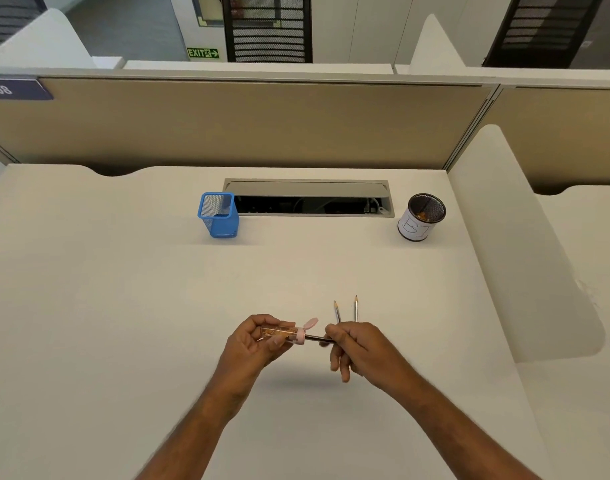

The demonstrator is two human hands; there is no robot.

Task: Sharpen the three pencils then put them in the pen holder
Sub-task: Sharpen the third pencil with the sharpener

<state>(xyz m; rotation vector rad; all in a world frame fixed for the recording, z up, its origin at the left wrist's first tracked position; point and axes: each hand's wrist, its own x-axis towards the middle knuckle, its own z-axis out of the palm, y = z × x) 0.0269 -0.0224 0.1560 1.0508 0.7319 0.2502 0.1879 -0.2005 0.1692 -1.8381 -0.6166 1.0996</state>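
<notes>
My left hand [262, 339] grips a clear pink sharpener [283, 333] with shavings inside and its pink cap flipped open. My right hand [357, 349] pinches a dark pencil [315, 338] whose tip is inside the sharpener. Two more pencils [337, 311] [356, 308] lie on the white desk [123, 306] just beyond my right hand, points facing away, their lower ends hidden behind it. A blue mesh pen holder [218, 214] stands at the back, left of centre.
A round black mesh cup [421, 216] wrapped in white paper with letters on it stands at the back right, shavings inside. An open cable tray [310, 199] sits between the two cups. A beige partition closes the back and a white divider [521, 254] the right side.
</notes>
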